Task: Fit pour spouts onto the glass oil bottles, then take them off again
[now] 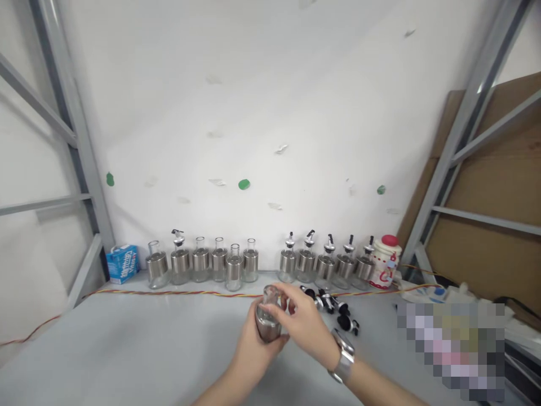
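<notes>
bottle (267, 331) held over table (127, 344). your left hand (252, 339): fingers wrapped round body, likely steadying it. your right hand (302, 317): thumb and fingers closed on neck, probably for control. stoppers (346, 323) beside right hand, perhaps for easy reach.

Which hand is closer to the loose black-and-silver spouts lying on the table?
The right hand. It is beside the spouts, at the neck of the glass bottle; the left hand, its grip around the bottle's body, is farther left.
</notes>
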Demonstrator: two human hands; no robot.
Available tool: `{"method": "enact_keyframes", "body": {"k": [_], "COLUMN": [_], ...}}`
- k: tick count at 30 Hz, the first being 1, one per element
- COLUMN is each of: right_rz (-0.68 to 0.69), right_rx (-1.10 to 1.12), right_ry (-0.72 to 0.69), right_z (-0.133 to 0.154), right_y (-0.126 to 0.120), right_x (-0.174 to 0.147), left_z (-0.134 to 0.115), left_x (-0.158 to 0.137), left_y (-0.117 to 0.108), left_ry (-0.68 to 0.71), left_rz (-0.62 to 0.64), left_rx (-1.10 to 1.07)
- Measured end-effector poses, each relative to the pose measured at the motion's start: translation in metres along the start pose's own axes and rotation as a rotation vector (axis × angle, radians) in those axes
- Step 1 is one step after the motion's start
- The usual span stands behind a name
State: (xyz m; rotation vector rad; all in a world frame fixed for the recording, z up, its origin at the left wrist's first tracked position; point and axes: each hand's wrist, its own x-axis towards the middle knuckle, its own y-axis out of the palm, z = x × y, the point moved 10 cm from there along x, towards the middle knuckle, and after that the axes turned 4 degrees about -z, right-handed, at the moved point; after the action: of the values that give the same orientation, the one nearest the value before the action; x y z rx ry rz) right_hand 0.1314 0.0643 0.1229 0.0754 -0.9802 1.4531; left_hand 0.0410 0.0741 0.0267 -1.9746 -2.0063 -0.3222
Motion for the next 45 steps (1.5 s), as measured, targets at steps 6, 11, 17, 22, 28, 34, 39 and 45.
{"method": "enact_keyframes", "body": {"k": [6,11,17,22,28,34,39,45], "right_rz": [0.082,0.170,0.290,0.210,-0.017,-0.201,-0.056,0.064], "right_rx": [-0.045,-0.323,-0.567,-0.574,-0.173,0.528,0.632,0.263], "right_ry": [0.060,0.009,-0.174,-0.227,-0.044,0.229,0.159,0.076], "right_z": [-0.060,-0.115,-0.114,-0.102,-0.101,-0.081,-0.022,-0.005], "right_y": [-0.031,-0.025,0.010,0.011,-0.015,-0.038,-0.025,-0.014], "right_x": [0.010,-0.003,-0.024,-0.019,-0.012,0.007,0.031,0.034], "left_z": [0.014,0.017,0.020,0.020,0.019,0.019,0.019,0.012], "left_x": [-0.005,-0.002,-0.001,-0.001,0.000,0.000,0.000,-0.001], "left_y": [-0.002,0.000,0.006,0.006,0.005,0.004,0.007,0.006], "left_ry": [-0.093,-0.102,-0.133,-0.141,-0.122,-0.105,-0.104,-0.075], "left_rz": [-0.015,0.036,0.108,0.125,0.134,0.119,0.120,0.123], "left_rx": [0.077,0.033,-0.001,0.011,0.015,0.038,0.032,0.034]}}
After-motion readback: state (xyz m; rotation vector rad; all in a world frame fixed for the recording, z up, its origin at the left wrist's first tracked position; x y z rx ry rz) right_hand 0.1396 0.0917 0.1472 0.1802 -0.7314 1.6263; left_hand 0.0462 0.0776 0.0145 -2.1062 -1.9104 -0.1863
